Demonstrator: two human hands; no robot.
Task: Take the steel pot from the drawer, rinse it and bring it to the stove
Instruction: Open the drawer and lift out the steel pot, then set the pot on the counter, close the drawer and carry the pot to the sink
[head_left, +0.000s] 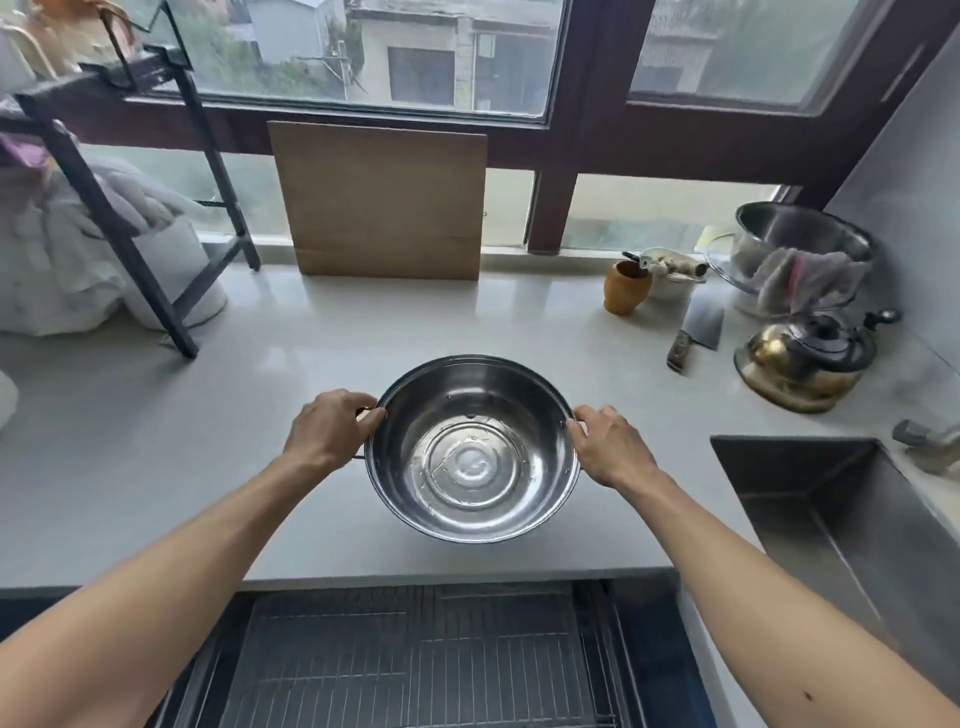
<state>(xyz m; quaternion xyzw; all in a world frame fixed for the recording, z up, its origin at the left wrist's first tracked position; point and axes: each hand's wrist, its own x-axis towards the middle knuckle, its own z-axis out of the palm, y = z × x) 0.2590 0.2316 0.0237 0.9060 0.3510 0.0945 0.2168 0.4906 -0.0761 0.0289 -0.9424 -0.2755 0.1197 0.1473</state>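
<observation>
The steel pot (471, 449) is round, shiny and empty, and I hold it over the pale countertop (156, 467) in the middle of the view. My left hand (330, 428) grips its left handle and my right hand (610, 447) grips its right handle. Below the counter's front edge the drawer (415, 654) stands pulled open, with a wire rack inside and nothing on it. The steel sink (852, 525) is at the right. No stove is in view.
A wooden cutting board (382, 200) leans against the window. At the right stand a brass kettle (805, 364), a cleaver (698, 332), an orange cup (626, 286) and a steel bowl with a cloth (800, 254). A black rack (130, 182) stands at the left.
</observation>
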